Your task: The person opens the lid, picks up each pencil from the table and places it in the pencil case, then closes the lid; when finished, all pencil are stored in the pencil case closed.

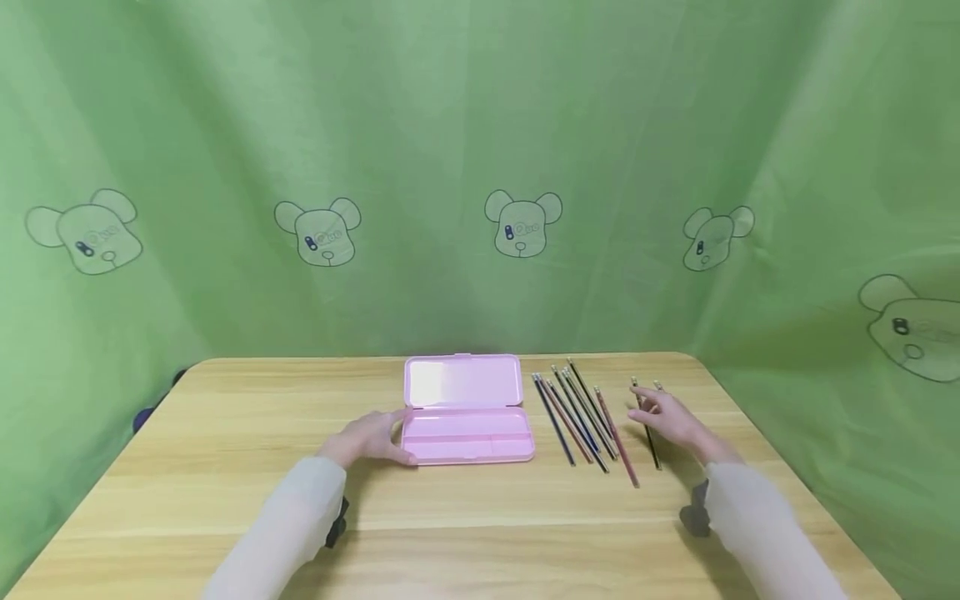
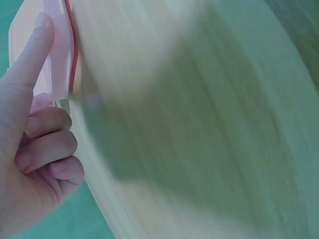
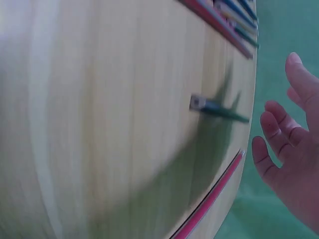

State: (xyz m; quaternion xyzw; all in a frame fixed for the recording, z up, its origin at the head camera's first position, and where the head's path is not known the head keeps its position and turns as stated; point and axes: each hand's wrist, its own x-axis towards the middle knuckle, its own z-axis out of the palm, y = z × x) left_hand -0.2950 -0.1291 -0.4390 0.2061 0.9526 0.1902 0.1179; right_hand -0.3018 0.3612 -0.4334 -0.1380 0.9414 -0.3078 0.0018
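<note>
Under the right fingers [image 3: 271, 127] lies a dark pencil [image 3: 217, 109].

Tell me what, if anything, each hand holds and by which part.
The left hand holds the open case by its left end, thumb at the near corner. The right hand holds nothing; its wrist view shows it empty.

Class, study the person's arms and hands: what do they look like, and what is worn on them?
The left sleeve and right sleeve are long, off-white and plain, with no visible markings. The left hand and right hand are ungloved. A small black object shows beside the left cuff, a dark grey one beside the right; their details are unclear.
</note>
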